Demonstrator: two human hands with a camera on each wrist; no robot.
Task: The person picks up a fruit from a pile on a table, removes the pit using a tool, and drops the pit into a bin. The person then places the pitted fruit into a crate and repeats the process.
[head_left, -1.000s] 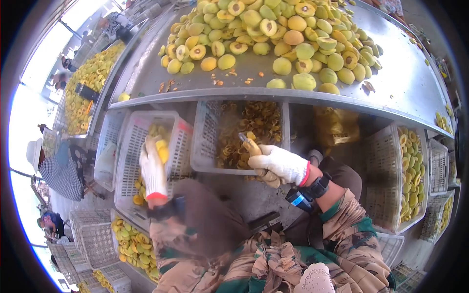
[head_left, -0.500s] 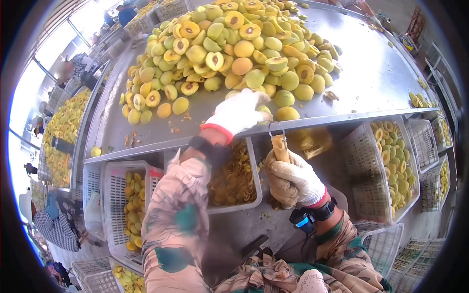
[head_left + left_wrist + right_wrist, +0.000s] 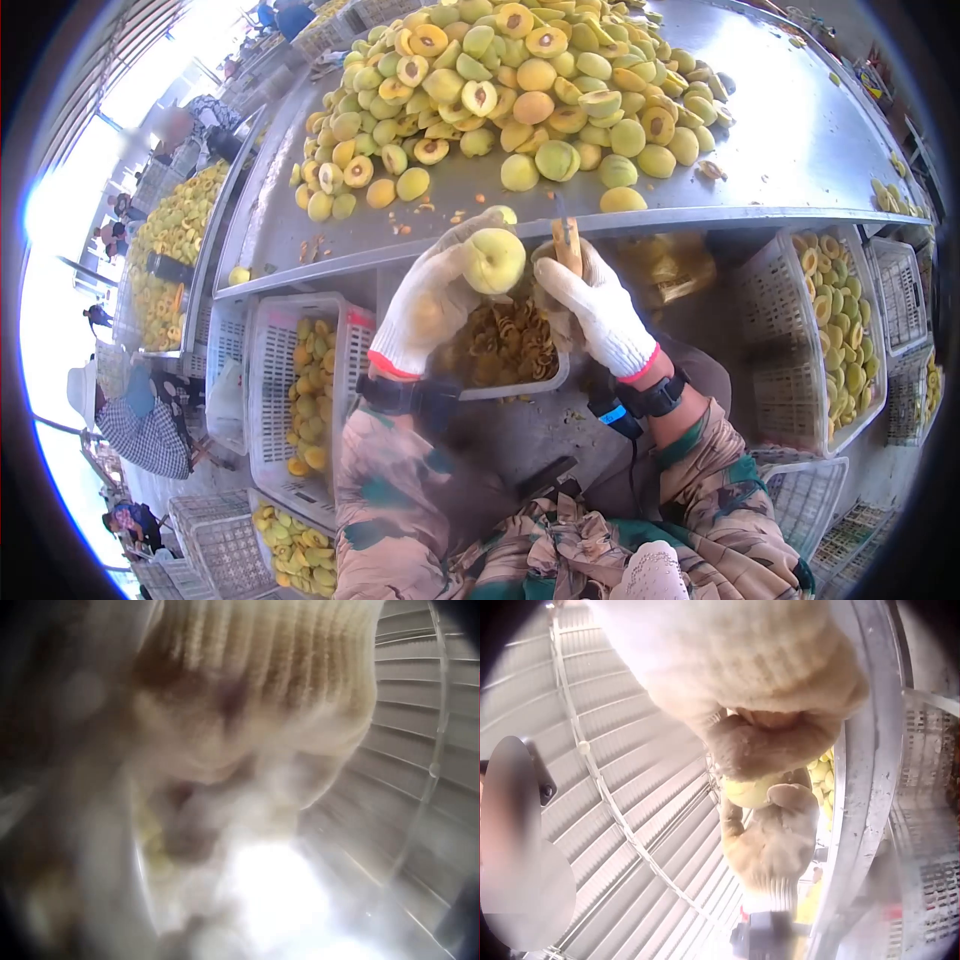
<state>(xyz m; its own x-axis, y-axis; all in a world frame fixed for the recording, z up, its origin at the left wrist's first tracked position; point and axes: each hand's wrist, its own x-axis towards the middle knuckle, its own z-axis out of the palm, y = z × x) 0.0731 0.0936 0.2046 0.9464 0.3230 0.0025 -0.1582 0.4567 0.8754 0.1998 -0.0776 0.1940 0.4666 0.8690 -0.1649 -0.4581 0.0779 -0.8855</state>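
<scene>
In the head view the gloved left hand (image 3: 432, 300) grips a pale yellow-green fruit (image 3: 494, 261), with a bit of another fruit (image 3: 503, 215) showing at its fingertips. Close by on the right, the gloved right hand (image 3: 597, 305) is curled round the wooden handle (image 3: 567, 246) of a small tool whose metal end points up. The right wrist view shows the right hand (image 3: 772, 712) just above the fruit (image 3: 748, 791) and the left hand (image 3: 772, 840) around that fruit. The left wrist view is blurred; ribbed glove cloth (image 3: 262, 660) fills its top.
A heap of halved and whole fruit (image 3: 540, 100) lies on the metal table (image 3: 780, 130). Under its edge stands a crate of brown scraps (image 3: 510, 345). Crates of fruit stand left (image 3: 262, 400) and right (image 3: 790, 330). Other people sit and stand at the far left.
The left hand has come back from the heap at the table edge and now holds a fruit beside the right hand. The right hand, still gripping the tool, has moved slightly up as the view shifted.
</scene>
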